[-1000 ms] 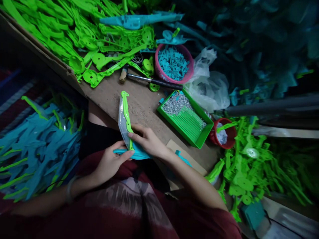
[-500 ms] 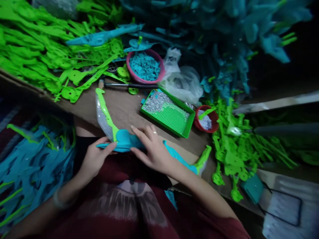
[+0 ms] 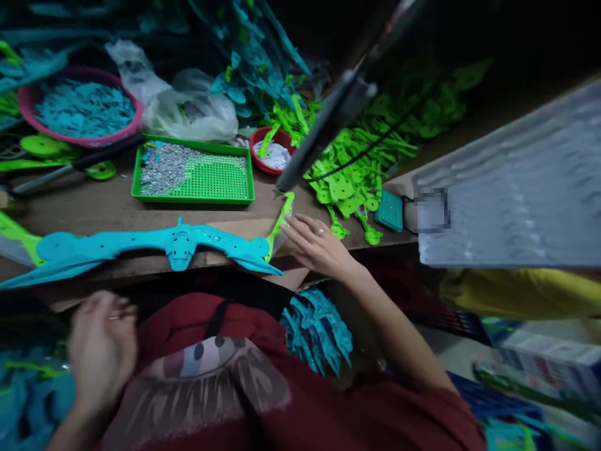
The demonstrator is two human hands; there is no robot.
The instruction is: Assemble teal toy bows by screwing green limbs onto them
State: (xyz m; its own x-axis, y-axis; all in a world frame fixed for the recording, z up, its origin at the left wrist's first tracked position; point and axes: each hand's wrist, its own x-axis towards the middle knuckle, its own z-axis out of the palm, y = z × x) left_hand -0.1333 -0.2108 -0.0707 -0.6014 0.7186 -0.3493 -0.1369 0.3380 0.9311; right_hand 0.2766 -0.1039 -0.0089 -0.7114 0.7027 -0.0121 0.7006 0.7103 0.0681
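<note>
A long teal plastic toy bow (image 3: 154, 245) with green tips lies flat along the near edge of the wooden board (image 3: 94, 210). My right hand (image 3: 318, 245) rests at its right end, fingertips touching the green tip (image 3: 280, 220). My left hand (image 3: 101, 344) hangs blurred over my lap, below the board, holding nothing, fingers loosely curled. A heap of small teal parts (image 3: 317, 329) lies by my right thigh.
A green perforated tray (image 3: 220, 188) with small metal pieces sits behind the bow. A pink basket (image 3: 136, 122) of teal parts, a red bowl (image 3: 258, 160), a hammer (image 3: 56, 172), plastic bags (image 3: 197, 109) and a pile of green parts (image 3: 357, 169) surround it. A grey sheet (image 3: 511, 188) is at right.
The bow went from being held in both hands over my lap to lying flat on the board. My left hand dropped away; the view swung right.
</note>
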